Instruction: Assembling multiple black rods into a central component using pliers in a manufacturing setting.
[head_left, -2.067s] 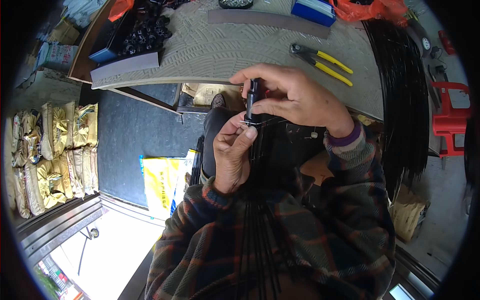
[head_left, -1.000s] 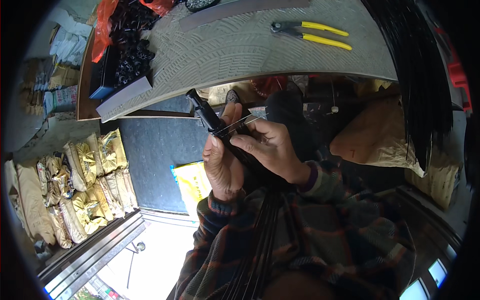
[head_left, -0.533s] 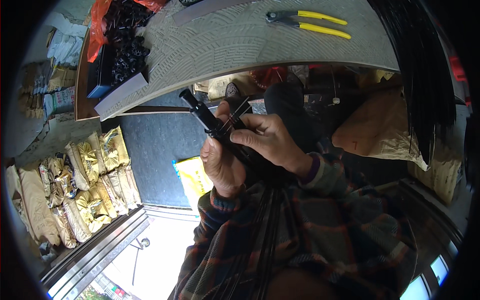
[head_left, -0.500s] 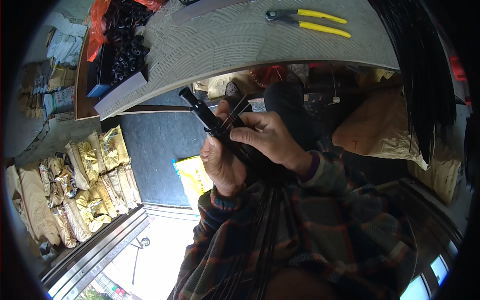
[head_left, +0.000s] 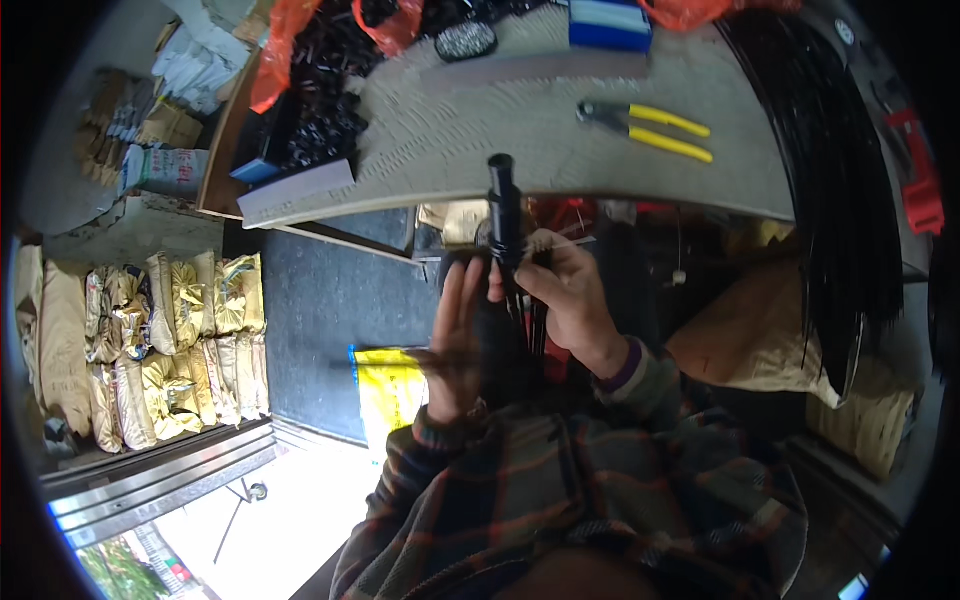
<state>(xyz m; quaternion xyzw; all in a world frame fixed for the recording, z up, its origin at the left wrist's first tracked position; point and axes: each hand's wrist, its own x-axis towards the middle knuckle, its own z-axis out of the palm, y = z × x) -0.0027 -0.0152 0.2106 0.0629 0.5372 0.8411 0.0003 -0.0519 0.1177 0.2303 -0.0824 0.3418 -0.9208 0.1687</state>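
In front of my body a black tube with a wider collar (head_left: 506, 215) points up and away, almost upright in the picture. Thin dark rods (head_left: 530, 330), like umbrella ribs, run from its lower end toward my lap. My right hand (head_left: 575, 305) is closed just below the collar, thumb and fingers pinching the rods there, and a few thin rod ends stick out past its fingers. Beside the rods on the left is my left hand (head_left: 455, 340), its fingers stretched out and somewhat blurred. A dark smeared streak crosses its palm; what that is I cannot make out.
Yellow-handled pliers (head_left: 650, 130) lie on the grey worktable (head_left: 430, 140). Small black parts (head_left: 320, 130) are heaped at its left, and a thick bundle of black rods (head_left: 835, 200) hangs over its right end. Wrapped packages (head_left: 180, 340) are stacked at left; a yellow bag (head_left: 385, 385) lies below.
The tube has swung from leaning left to nearly upright. My left hand has come off it, moved lower and straightened its fingers. My right hand keeps its pinch. The whole view has shifted.
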